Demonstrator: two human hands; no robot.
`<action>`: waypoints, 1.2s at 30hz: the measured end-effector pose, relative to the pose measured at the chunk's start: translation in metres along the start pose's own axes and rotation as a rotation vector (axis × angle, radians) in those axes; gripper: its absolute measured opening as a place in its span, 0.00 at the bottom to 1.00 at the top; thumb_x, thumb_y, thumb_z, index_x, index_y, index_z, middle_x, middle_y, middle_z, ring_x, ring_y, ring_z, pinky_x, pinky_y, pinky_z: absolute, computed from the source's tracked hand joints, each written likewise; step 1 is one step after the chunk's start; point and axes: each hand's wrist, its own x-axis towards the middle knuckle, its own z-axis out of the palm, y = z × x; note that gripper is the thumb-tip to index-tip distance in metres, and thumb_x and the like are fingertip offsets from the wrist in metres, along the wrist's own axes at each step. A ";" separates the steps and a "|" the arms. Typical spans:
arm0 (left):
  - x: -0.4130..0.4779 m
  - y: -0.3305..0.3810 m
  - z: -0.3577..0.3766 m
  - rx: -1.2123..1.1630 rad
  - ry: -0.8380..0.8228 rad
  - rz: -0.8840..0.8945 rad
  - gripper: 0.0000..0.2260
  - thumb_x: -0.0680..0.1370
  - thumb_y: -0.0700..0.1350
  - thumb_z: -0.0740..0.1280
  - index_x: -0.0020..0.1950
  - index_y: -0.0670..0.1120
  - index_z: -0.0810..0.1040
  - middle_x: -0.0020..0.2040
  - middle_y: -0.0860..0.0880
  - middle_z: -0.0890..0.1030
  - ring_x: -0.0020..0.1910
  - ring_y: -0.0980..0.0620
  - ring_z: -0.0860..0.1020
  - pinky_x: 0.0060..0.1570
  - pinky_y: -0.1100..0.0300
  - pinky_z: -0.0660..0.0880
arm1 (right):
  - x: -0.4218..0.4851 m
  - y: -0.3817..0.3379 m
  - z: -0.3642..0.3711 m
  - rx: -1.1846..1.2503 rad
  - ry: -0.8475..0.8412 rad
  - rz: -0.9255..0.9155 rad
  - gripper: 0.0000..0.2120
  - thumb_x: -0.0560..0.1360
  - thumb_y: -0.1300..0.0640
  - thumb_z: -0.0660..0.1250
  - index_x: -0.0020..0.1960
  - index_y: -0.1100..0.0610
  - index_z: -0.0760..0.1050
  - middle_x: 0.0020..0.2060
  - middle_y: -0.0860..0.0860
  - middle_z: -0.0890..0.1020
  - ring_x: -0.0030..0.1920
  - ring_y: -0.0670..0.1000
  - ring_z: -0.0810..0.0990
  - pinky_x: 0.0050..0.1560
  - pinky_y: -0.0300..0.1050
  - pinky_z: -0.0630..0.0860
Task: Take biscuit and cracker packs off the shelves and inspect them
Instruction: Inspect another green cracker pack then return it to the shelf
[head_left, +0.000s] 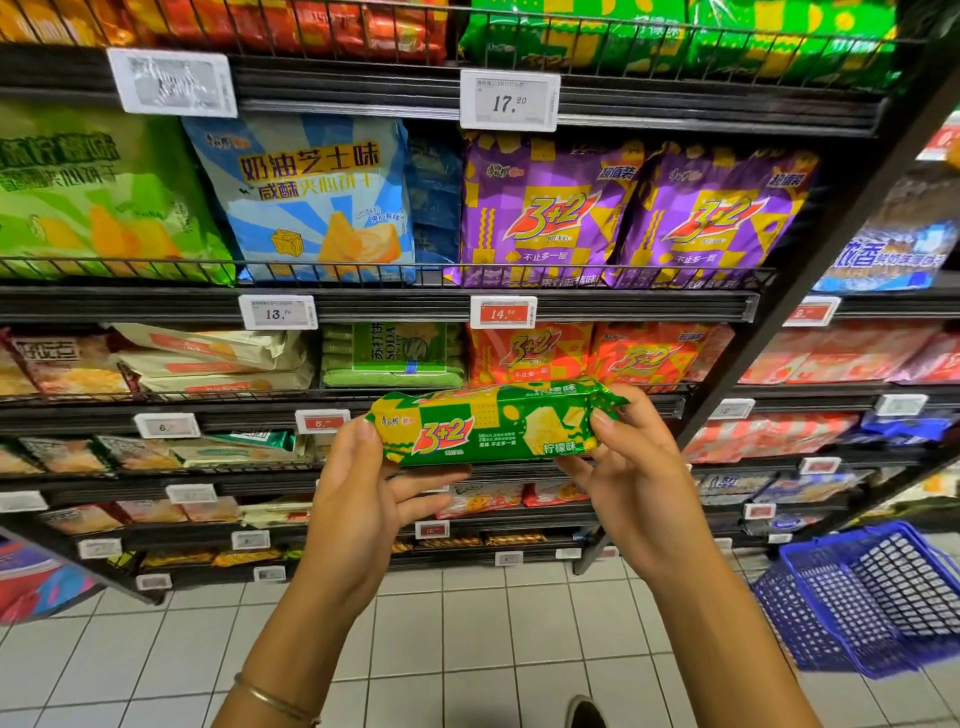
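A long green and yellow "3+2" cracker pack (488, 423) lies level in front of the shelves, its printed face toward me. My left hand (363, 488) grips its left end, thumb on the front and fingers underneath. My right hand (631, 457) pinches its right end near the crimped seal. The pack hangs clear of the shelf rails, at the height of the third shelf.
Black wire shelves (415, 304) hold purple "3+2" bags (550, 213), a blue cheese biscuit bag (311, 197), green soda cracker packs (395, 356) and orange "3+2" packs (587, 353). A blue shopping basket (872, 597) stands on the white tiled floor (467, 649) at right.
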 end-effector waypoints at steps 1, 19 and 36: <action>0.000 0.001 0.001 0.011 0.000 0.010 0.25 0.80 0.62 0.57 0.71 0.50 0.72 0.60 0.42 0.86 0.54 0.36 0.87 0.45 0.48 0.86 | 0.000 0.001 -0.001 -0.006 0.007 0.007 0.09 0.72 0.61 0.71 0.50 0.51 0.80 0.54 0.58 0.79 0.52 0.57 0.83 0.45 0.47 0.82; -0.021 0.024 0.029 0.220 -0.123 0.316 0.13 0.74 0.57 0.70 0.58 0.63 0.75 0.57 0.46 0.85 0.56 0.43 0.84 0.52 0.46 0.84 | 0.006 0.031 -0.023 0.197 0.136 0.374 0.14 0.76 0.62 0.62 0.61 0.58 0.74 0.52 0.59 0.87 0.47 0.59 0.87 0.50 0.56 0.83; -0.012 0.019 0.016 0.155 -0.033 0.121 0.08 0.85 0.51 0.63 0.63 0.51 0.74 0.59 0.46 0.86 0.61 0.41 0.84 0.58 0.40 0.81 | 0.003 0.020 -0.029 0.106 0.089 0.213 0.22 0.73 0.63 0.67 0.67 0.57 0.77 0.55 0.60 0.85 0.50 0.58 0.87 0.46 0.52 0.85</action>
